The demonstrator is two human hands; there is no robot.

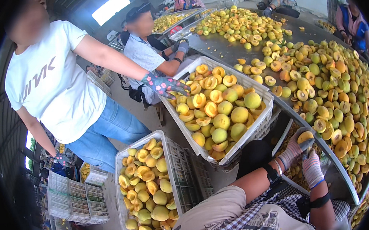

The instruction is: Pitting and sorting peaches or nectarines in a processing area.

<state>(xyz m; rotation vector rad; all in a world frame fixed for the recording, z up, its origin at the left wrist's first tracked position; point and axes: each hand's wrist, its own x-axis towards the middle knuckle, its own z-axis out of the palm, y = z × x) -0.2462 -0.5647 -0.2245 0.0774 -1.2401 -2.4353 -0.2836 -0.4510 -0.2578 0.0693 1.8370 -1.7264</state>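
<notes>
My left hand (293, 150), in a striped knit glove, is closed around a yellow peach half (305, 137) at the near edge of the metal table (214, 49). Just below it my right hand (312, 169), also gloved, has its fingers curled; whether it holds anything is hidden. To the left of both hands a white plastic crate (265, 118) full of whole and halved peaches rests tilted against the table edge. A person in a white t-shirt grips its far rim with a flower-patterned gloved hand (165, 84).
A second white crate (180, 166) of peaches stands lower left, beside my knee. Heaps of peach halves (332, 87) cover the table. A person in a cap (143, 41) sits behind the crate; other workers stand across the table. Stacked empty crates (75, 201) are at left.
</notes>
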